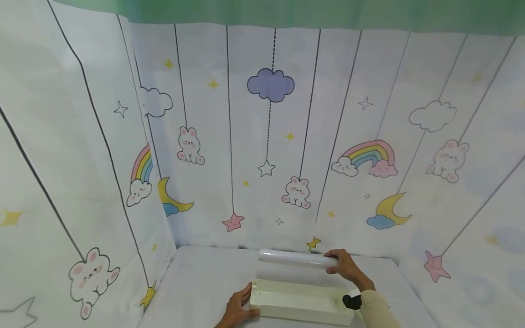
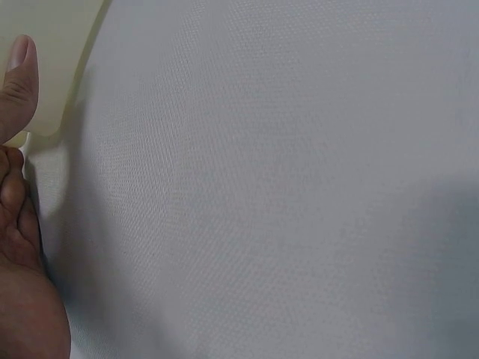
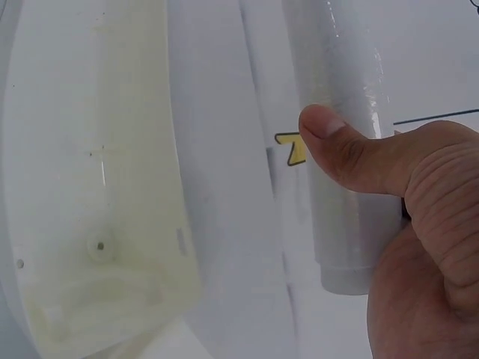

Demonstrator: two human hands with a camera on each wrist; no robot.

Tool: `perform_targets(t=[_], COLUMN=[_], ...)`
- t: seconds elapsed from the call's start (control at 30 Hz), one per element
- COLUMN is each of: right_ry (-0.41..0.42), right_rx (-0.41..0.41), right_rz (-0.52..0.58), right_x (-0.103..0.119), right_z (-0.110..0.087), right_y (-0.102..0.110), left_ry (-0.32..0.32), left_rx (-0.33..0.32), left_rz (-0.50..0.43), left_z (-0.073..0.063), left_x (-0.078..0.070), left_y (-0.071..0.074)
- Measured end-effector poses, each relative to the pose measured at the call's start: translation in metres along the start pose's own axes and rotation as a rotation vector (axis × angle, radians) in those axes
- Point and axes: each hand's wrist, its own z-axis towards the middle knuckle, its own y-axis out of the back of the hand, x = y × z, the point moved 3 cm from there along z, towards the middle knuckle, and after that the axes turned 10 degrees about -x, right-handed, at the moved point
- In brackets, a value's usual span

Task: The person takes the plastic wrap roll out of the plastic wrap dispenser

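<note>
My right hand (image 1: 344,264) grips the right end of a roll of clear plastic wrap (image 1: 295,258), thumb laid along its near side. The roll lies sideways behind a long cream plastic box (image 1: 301,292); in the right wrist view the wrap roll (image 3: 348,202) is beside the box's hollow inside (image 3: 97,187). With its thumb on the front wall and fingers at the end, my left hand (image 1: 239,306) holds the box's left end. The left wrist view shows only that thumb (image 2: 21,86) against the cream wall and curled fingers below it.
A white-covered table (image 1: 197,278) lies under the box. White walls printed with rabbits, clouds and stars (image 1: 246,127) stand at the back and sides. Something black (image 1: 352,301) shows at the box's right end, beside my right sleeve (image 1: 377,310).
</note>
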Motion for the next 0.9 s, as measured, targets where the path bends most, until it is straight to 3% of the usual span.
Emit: perform_targets(t=[0.17,0.33,0.63,0.9], right_ry=[-0.049,-0.099,-0.047,-0.044], right_rx=[-0.02,-0.047,-0.035,0.023], right_rz=[-0.013,-0.052,-0.039,-0.008], right_x=[-0.009,-0.019,-0.029,-0.041], right_z=[0.0,0.0,-0.003,-0.002], right_y=[-0.007,-0.012,-0.02,-0.026], left_ry=[-0.037,-0.015,-0.014,-0.013], left_rx=[0.006,-0.005,-0.049,-0.04], left_rz=[0.053,0.067,0.05,0.025], left_z=[-0.003,-0.003,-0.001,-0.003], left_x=[-0.004,-0.002,0.004,-0.002], left_y=[0.001,0.001,0.0,0.0])
